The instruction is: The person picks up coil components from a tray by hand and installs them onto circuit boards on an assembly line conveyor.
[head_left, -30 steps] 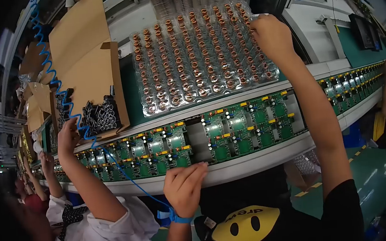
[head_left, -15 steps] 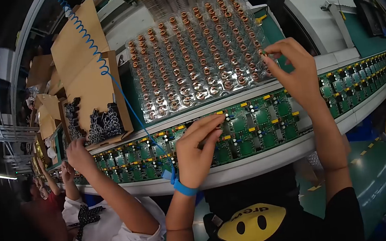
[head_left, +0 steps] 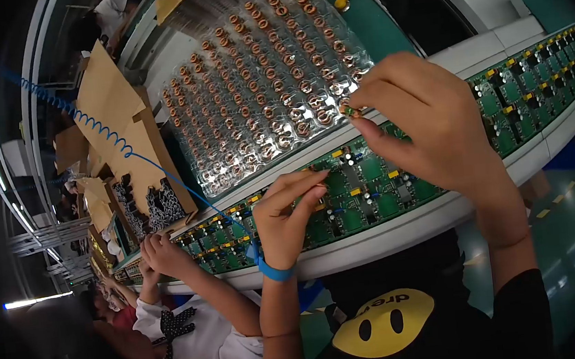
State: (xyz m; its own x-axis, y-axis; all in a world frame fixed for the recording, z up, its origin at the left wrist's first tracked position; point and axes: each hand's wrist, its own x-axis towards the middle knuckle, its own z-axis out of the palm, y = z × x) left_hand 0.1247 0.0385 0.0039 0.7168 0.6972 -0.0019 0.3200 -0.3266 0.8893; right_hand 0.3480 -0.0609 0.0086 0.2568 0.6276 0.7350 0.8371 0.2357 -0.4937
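My right hand pinches a small copper-wound coil with a bit of green on it, just off the near right corner of the clear plastic tray. Rows of similar copper coils sit in the tray's pockets. My left hand, with a blue wrist strap around its wrist, hovers at the green circuit boards. Its thumb and index finger are nearly together at the tips; a tiny copper-coloured bit shows there, too small to name. The boards carry yellow blocks and small cylindrical parts.
The boards run in a line along the pale rail. A blue coiled cord stretches down to my wrist strap. At left, a cardboard box holds black parts, and a co-worker's hand is beside it.
My right hand has moved left and down with the coil, from the tray's right side toward the boards. My left hand stays over the boards. The view has turned and shifted.
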